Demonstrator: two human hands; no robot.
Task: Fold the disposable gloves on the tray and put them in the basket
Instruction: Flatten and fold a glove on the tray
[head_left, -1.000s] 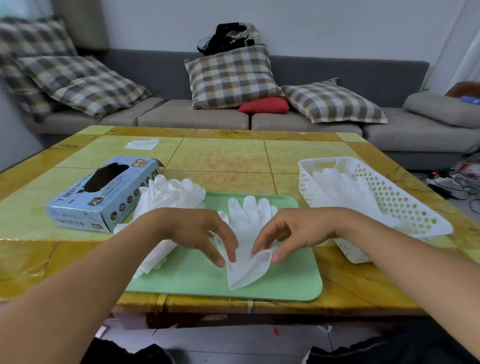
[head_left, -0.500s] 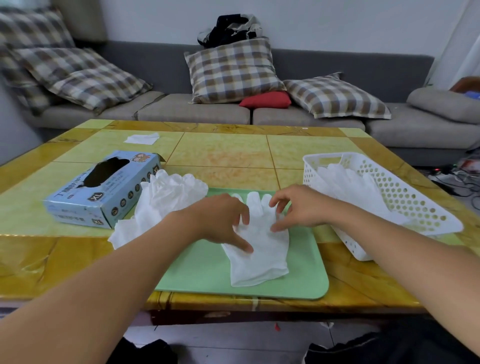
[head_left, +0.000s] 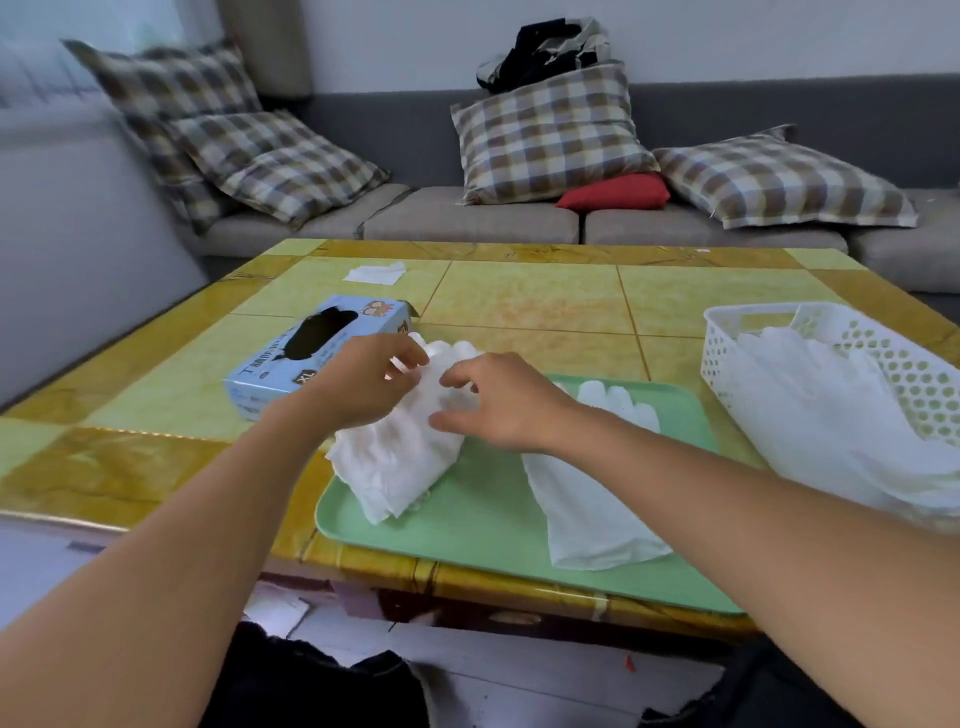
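- Both hands are over the pile of gloves (head_left: 400, 447) at the left end of the green tray (head_left: 483, 525). The left hand (head_left: 363, 384) has its fingers (head_left: 410, 358) curled at the top of the pile, apparently pinching a layer, though the contact itself is blurred. The right hand (head_left: 498, 402) has loosely bent fingers spread over the pile's right side, touching or just above it; I cannot tell whether it has hold of anything.
- A single glove (head_left: 592, 499) lies flat on the right half of the tray, partly under the right forearm. The white basket (head_left: 852, 374) stands to the right of the tray and already holds gloves that spill over its near edge.
- Main risk, as I judge it: the thin gloves cling together, so lifting one may drag several up or pull the pile off the tray's left rim, which it already overhangs.
- The right forearm could also catch the flat glove and crumple or shift it.
- The tray's near edge sits close to the bench (head_left: 524, 296) edge, so anything pulled toward the person may drop to the floor.
- The glove box (head_left: 322, 348) stands just behind the pile, leaving little room on that side.
- Open room lies on the tray's bare middle and on the far bench; the path to the basket looks free.
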